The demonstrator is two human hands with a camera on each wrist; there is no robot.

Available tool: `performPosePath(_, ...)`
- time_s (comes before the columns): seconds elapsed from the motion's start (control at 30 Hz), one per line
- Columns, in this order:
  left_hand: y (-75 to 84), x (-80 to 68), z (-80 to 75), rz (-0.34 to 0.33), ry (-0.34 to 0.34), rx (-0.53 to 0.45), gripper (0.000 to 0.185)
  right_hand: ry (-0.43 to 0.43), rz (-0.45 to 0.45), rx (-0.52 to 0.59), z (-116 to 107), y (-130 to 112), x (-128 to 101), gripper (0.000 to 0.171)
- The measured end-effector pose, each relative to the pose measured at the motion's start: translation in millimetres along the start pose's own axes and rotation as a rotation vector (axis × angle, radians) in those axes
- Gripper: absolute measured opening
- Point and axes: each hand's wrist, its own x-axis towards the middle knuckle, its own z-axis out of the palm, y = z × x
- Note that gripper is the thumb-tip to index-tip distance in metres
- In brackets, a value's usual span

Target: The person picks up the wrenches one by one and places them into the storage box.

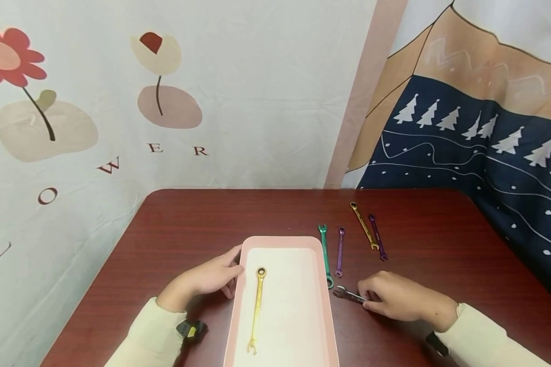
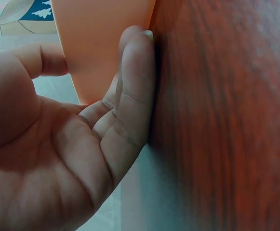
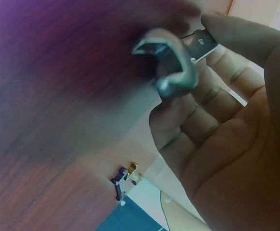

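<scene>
We've got a gold wrench point(image 1: 258, 308) lying in the pink tray point(image 1: 321, 326); left hand point(image 1: 208, 278) rests loose-fingered against the tray's side; right hand point(image 1: 397, 296) pinches a grey wrench point(image 1: 347, 294) on the table point(image 1: 211, 214); four more wrenches point(image 1: 353, 237) lie just beyond.

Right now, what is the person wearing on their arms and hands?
Both hands are bare: no gloves, no rings showing. The left hand and right hand come out of long cream-coloured sleeves. A small black camera with a yellow mark sits at the left wrist.
</scene>
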Motion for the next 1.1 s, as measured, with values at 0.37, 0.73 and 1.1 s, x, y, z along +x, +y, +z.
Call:
performPosePath(0.37,-1.1,-0.6,0.5,-0.003,-0.001,0.014,0.070,0.076,-0.044,0.072,-1,1,-3,0.021)
performPosePath(0.73,-4.4,-1.1,0.4,-0.065,0.012,-0.078,0.069,0.131,-0.034,0.266,-8,-15,3,0.016)
performPosePath(1.1,-2.3,2.5,-0.7,-0.061,-0.006,-0.107,0.066,0.209,0.019,0.403,-11,-44,11,0.013)
